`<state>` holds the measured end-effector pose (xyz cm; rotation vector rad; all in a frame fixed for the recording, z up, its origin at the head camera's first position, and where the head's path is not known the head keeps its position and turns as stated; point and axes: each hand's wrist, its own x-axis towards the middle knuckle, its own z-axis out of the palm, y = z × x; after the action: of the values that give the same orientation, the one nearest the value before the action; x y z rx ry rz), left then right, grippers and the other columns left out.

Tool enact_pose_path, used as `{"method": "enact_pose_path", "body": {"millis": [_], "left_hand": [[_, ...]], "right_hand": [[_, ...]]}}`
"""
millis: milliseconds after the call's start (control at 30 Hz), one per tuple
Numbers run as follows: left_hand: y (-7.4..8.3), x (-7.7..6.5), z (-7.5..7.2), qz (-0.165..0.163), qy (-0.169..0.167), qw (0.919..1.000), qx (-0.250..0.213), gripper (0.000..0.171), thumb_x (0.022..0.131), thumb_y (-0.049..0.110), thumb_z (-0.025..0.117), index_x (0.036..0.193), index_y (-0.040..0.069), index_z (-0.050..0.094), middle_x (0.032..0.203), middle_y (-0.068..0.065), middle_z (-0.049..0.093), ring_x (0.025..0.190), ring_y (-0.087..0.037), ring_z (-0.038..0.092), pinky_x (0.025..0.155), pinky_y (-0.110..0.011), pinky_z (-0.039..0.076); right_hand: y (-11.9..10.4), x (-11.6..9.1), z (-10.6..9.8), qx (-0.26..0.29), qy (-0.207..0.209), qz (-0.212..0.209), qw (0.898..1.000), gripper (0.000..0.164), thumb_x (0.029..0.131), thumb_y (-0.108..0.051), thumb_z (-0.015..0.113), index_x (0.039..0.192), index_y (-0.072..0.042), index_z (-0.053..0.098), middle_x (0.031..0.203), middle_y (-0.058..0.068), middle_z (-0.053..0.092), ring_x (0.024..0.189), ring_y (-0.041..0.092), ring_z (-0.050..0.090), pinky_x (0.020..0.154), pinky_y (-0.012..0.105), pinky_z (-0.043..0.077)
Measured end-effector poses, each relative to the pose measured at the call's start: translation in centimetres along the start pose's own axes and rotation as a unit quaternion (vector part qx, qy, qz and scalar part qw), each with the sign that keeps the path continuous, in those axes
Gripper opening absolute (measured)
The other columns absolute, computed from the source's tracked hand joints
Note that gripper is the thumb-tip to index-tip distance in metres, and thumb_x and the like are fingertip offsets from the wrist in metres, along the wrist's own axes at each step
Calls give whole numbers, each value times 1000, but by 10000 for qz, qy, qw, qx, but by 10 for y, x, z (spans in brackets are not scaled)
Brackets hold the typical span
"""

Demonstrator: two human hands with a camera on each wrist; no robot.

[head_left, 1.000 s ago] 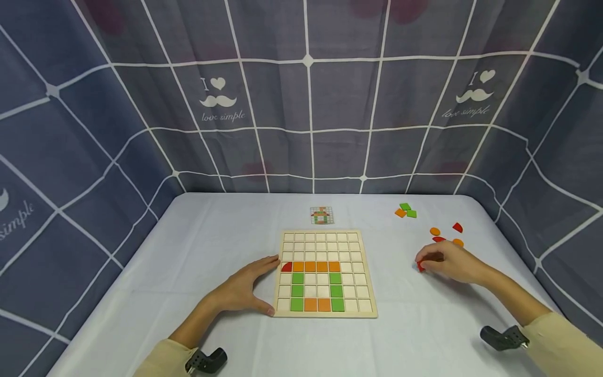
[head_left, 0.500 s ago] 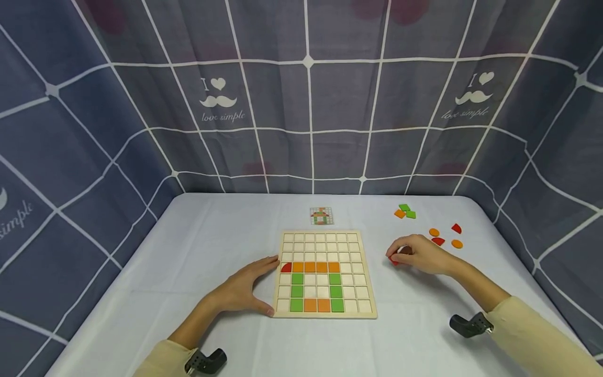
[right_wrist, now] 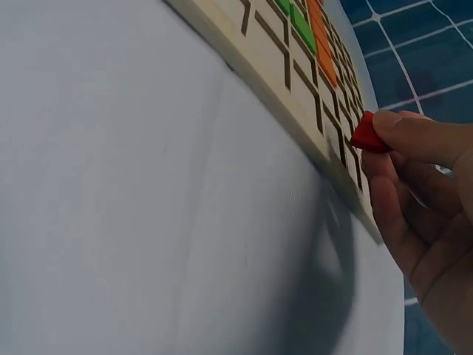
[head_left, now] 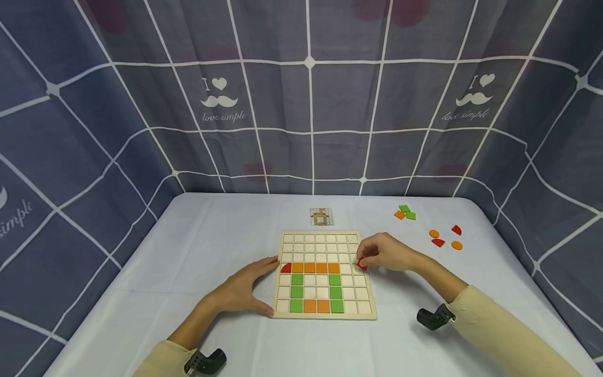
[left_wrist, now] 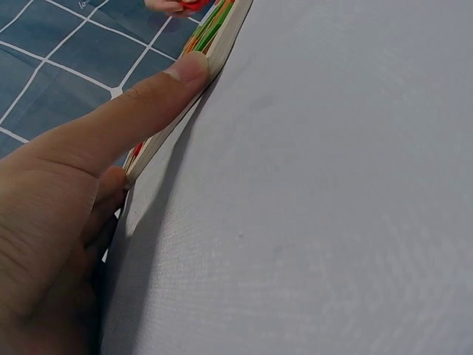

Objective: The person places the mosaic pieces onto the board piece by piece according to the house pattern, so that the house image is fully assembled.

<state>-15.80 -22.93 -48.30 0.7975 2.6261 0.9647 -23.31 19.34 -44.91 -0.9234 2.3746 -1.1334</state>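
My right hand pinches a red tile between thumb and fingertips, over the right edge of a wooden grid board. The fingers cover part of the tile, so its full outline is hidden. My left hand rests against the board's left edge, thumb at the near corner and fingers farther up; in the left wrist view the thumb touches the rim. Set in the grid are a red quarter-circle tile, a row of orange square tiles, green square tiles in two columns, and two orange tiles between them.
A small pattern card lies behind the board. Back right are two green tiles and an orange square. Nearer the right side lie two orange round tiles and two red quarter-circles. A dark checked curtain encloses the white table.
My right hand has moved left with the red tile, from beside the loose pieces to the board's right edge. The left hand and the board have stayed in place.
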Motion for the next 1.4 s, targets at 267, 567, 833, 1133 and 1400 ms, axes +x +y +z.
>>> {"method": "enact_pose_path", "body": {"millis": [267,567,833,1133,1400], "left_hand": [[-2,0,1,94,35,9999,123,118,66,61,92,159,10,41,167,-1,32,152,-34,27,118,-59,25],[-1,0,0,72,51,9999,147,118,65,61,92,160,11,41,167,0,31,152,-33,27,119,-58,25],[1,0,-2,45,63,9999,134,118,65,59,93,160,12,41,167,0,31,152,-33,27,119,-59,24],[1,0,-2,64,35,10000,50,117,65,58,93,159,11,41,167,0,32,152,-33,26,119,-59,24],[0,-1,0,36,22,10000,9,118,65,59,93,159,11,41,167,0,31,152,-33,26,119,-59,24]], "right_hand": [[-5,21,18,188,-146,-177,9996,11,88,-3,81,89,-12,74,81,-2,74,74,16,69,68,25,53],[-3,30,25,151,-104,-368,9992,11,88,-3,81,90,-13,77,83,-5,74,77,14,69,73,27,57],[-4,32,27,63,-13,-444,9990,8,87,-4,83,93,-10,83,88,-4,75,76,12,64,69,24,53],[1,32,30,8,55,-346,9994,7,88,-8,83,95,-11,83,85,-6,75,71,11,63,64,22,51],[2,31,32,-84,55,-389,9992,9,88,-9,84,95,-12,81,81,-9,71,72,10,63,66,23,53]]}}
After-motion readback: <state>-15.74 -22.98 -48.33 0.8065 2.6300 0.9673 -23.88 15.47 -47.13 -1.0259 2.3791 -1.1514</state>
